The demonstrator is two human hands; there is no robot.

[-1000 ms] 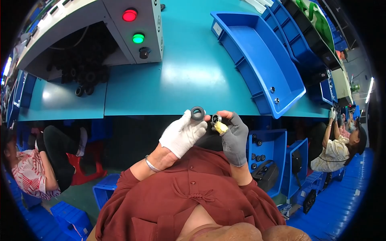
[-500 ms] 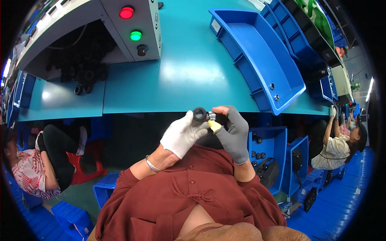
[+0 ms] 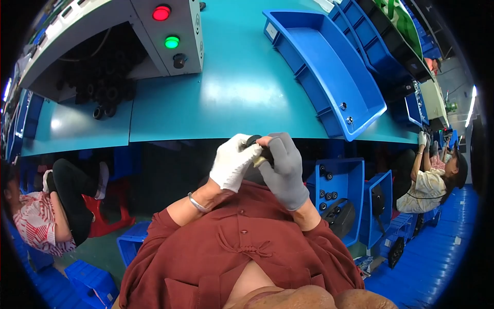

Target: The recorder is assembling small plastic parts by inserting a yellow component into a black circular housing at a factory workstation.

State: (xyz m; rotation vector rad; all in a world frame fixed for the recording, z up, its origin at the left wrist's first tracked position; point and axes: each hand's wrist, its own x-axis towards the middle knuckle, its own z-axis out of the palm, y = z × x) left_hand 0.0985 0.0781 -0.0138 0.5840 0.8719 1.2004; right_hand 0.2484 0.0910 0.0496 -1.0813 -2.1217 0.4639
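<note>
My left hand [image 3: 229, 164], in a white glove, pinches a small black ring-shaped wheel [image 3: 251, 139] between thumb and fingers, just off the table's near edge. Pressed up against it from the right is my right hand [image 3: 283, 172], in a grey glove with bare skin at one fingertip and a pale yellow thumb tip. Its fingers are closed at the wheel. They hide whatever lies between them, and the shiny metal pieces that showed there earlier are out of sight.
A blue tray [image 3: 303, 76] on the teal table holds two shiny metal rings [image 3: 346, 113]. Black wheels [image 3: 105, 95] heap inside a white machine [image 3: 180, 36] with red and green lamps. Beside my right arm, a blue bin [image 3: 356, 177] contains black wheels. People sit at both sides.
My right hand has moved left and closed in on the wheel in my left hand. The metal pieces between its fingers are now covered. The whole view has shifted slightly.
</note>
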